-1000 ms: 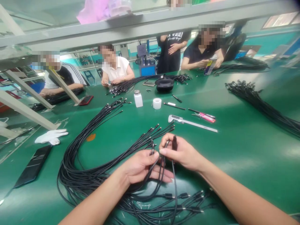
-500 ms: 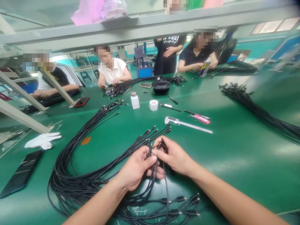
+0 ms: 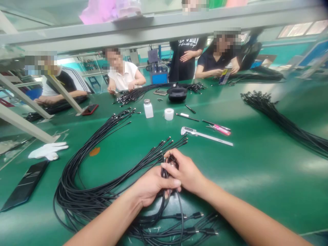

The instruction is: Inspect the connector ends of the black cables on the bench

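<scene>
My left hand (image 3: 155,184) is closed round several black cables near their plug ends, thumb laid across them. Touching it, my right hand (image 3: 186,171) has its fingers curled about the plug ends of black cables at the top of the same small bunch. The exact plugs between the fingers are partly hidden. From the hands the cables hang down toward the table's near edge. A large curved bundle of black cables (image 3: 74,177) lies to the left, with plug ends pointing away from me. More cable plugs (image 3: 192,230) rest just below my hands.
On the green table (image 3: 256,177) lie a digital caliper (image 3: 207,136), a tape roll (image 3: 168,114), a white bottle (image 3: 148,109), a white glove (image 3: 48,151) and a dark flat phone-like slab (image 3: 25,184). Another cable bundle (image 3: 287,123) is at right. Several people work across the table beyond a metal shelf frame.
My right hand has moved slightly left and closed in against my left hand. My left thumb now lies across the cables, and the plug ends are drawn together.
</scene>
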A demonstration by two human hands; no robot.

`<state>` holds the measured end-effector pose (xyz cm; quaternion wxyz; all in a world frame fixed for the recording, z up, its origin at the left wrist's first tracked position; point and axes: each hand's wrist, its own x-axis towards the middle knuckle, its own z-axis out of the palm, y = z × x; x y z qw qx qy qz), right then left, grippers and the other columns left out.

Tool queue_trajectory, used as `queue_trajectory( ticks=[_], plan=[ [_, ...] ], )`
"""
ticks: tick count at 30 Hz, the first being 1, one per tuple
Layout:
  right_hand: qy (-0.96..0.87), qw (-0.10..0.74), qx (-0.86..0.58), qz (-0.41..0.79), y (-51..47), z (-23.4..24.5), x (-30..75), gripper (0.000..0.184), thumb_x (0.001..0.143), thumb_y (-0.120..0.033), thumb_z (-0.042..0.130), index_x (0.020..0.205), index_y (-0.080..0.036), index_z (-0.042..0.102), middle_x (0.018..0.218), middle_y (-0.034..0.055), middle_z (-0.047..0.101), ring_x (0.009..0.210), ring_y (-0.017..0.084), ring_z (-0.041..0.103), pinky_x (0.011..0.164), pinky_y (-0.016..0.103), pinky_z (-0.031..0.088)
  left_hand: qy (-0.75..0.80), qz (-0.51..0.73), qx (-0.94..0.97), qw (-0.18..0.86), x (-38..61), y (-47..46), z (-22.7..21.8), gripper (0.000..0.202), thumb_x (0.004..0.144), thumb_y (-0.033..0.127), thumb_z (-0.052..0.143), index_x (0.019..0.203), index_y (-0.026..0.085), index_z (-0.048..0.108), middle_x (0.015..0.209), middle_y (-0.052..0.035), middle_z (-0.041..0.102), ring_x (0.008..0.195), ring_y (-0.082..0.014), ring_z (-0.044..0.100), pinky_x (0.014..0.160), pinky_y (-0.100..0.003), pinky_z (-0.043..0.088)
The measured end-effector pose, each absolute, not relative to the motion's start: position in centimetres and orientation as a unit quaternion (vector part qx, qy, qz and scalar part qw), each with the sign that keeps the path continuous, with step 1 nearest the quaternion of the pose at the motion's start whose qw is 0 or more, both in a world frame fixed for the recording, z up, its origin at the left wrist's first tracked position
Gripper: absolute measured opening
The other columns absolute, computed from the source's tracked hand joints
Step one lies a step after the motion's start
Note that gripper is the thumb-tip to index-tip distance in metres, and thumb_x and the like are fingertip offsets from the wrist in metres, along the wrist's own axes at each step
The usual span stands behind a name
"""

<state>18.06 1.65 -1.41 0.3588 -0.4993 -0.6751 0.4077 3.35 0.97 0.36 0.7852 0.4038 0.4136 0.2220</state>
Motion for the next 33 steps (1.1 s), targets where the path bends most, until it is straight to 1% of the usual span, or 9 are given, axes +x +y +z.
queue_trajectory(
  ticks=[4, 6, 8, 12, 14, 18, 22, 26, 33],
  plan=[
    [-0.650, 0.371, -0.519, 0.413, 2.4, -1.1, 19.4, 0.050, 0.086, -0.047, 0.058, 0.126, -0.021, 0.044, 0.101, 0.0047, 0.064, 0.066, 0.010, 0.058, 0.065, 0.027, 0.049, 0.402, 0.237, 0.394, 0.792, 3.2, 0.6, -0.1, 0.037, 0.067, 0.033, 0.080, 0.086, 0.012, 0.055, 0.062, -0.0026, 0.063, 0.052, -0.0102, 0.060, 0.051, -0.019, 0.047],
    [-0.633, 0.404, -0.531, 0.392, 2.8, -0.9, 20.2, 0.049, 0.088, -0.050, 0.054, 0.127, -0.021, 0.047, 0.112, 0.0075, 0.063, 0.087, 0.015, 0.064, 0.078, 0.030, 0.053, 0.390, 0.222, 0.374, 0.811, 2.9, 0.5, -0.5, 0.041, 0.070, 0.033, 0.078, 0.096, 0.014, 0.052, 0.062, -0.0025, 0.064, 0.060, -0.0176, 0.068, 0.057, -0.025, 0.053],
    [-0.644, 0.411, -0.522, 0.378, 3.0, -0.7, 20.7, 0.045, 0.091, -0.049, 0.051, 0.126, -0.021, 0.054, 0.120, 0.0082, 0.063, 0.110, 0.019, 0.061, 0.095, 0.035, 0.050, 0.381, 0.212, 0.360, 0.825, 2.7, 0.4, -0.9, 0.044, 0.070, 0.031, 0.077, 0.101, 0.015, 0.050, 0.062, -0.0012, 0.063, 0.063, -0.0215, 0.071, 0.057, -0.027, 0.055],
    [-0.717, 0.357, -0.453, 0.392, 2.8, -0.8, 20.7, 0.037, 0.094, -0.044, 0.049, 0.118, -0.022, 0.065, 0.129, 0.0067, 0.061, 0.119, 0.019, 0.058, 0.108, 0.040, 0.044, 0.362, 0.204, 0.357, 0.836, 2.7, 0.2, -1.2, 0.041, 0.072, 0.031, 0.076, 0.098, 0.013, 0.050, 0.066, -0.0065, 0.067, 0.059, -0.0188, 0.070, 0.056, -0.024, 0.055],
    [-0.729, 0.349, -0.432, 0.402, 2.5, -0.9, 20.4, 0.036, 0.094, -0.042, 0.048, 0.116, -0.022, 0.067, 0.130, 0.0065, 0.061, 0.119, 0.019, 0.059, 0.107, 0.040, 0.045, 0.361, 0.214, 0.359, 0.834, 2.8, 0.1, -1.1, 0.039, 0.072, 0.032, 0.076, 0.095, 0.011, 0.051, 0.066, -0.0097, 0.069, 0.055, -0.0157, 0.068, 0.054, -0.022, 0.053],
    [-0.714, 0.348, -0.436, 0.422, 2.2, -0.8, 20.2, 0.036, 0.095, -0.041, 0.046, 0.119, -0.022, 0.065, 0.126, 0.0054, 0.064, 0.116, 0.018, 0.061, 0.104, 0.038, 0.047, 0.381, 0.273, 0.353, 0.810, 3.1, 0.1, -0.9, 0.034, 0.074, 0.033, 0.076, 0.086, 0.011, 0.053, 0.059, -0.0022, 0.062, 0.045, -0.0095, 0.058, 0.046, -0.018, 0.048],
    [-0.676, 0.374, -0.507, 0.382, 2.3, -0.4, 20.9, 0.033, 0.094, -0.041, 0.047, 0.113, -0.021, 0.065, 0.114, 0.0040, 0.068, 0.103, 0.016, 0.064, 0.093, 0.033, 0.050, 0.384, 0.325, 0.342, 0.794, 3.1, 0.5, -0.9, 0.031, 0.081, 0.036, 0.068, 0.095, 0.011, 0.056, 0.070, 0.0001, 0.059, 0.042, -0.0042, 0.049, 0.038, -0.016, 0.041],
    [-0.668, 0.353, -0.540, 0.370, 2.2, -0.5, 21.5, 0.027, 0.091, -0.040, 0.051, 0.102, -0.020, 0.065, 0.098, 0.0018, 0.068, 0.086, 0.014, 0.062, 0.082, 0.029, 0.049, 0.383, 0.334, 0.328, 0.796, 2.8, 0.9, -1.1, 0.029, 0.083, 0.033, 0.066, 0.100, 0.013, 0.055, 0.078, 0.0009, 0.056, 0.044, -0.0046, 0.051, 0.038, -0.017, 0.041],
    [-0.676, 0.305, -0.537, 0.401, 1.6, -0.7, 21.3, 0.023, 0.092, -0.038, 0.050, 0.103, -0.021, 0.062, 0.079, -0.0018, 0.063, 0.071, 0.010, 0.056, 0.069, 0.024, 0.044, 0.383, 0.335, 0.325, 0.797, 2.5, 1.4, -1.7, 0.023, 0.084, 0.028, 0.065, 0.098, 0.012, 0.056, 0.078, 0.0009, 0.054, 0.051, -0.0063, 0.055, 0.045, -0.020, 0.047]
  ],
)
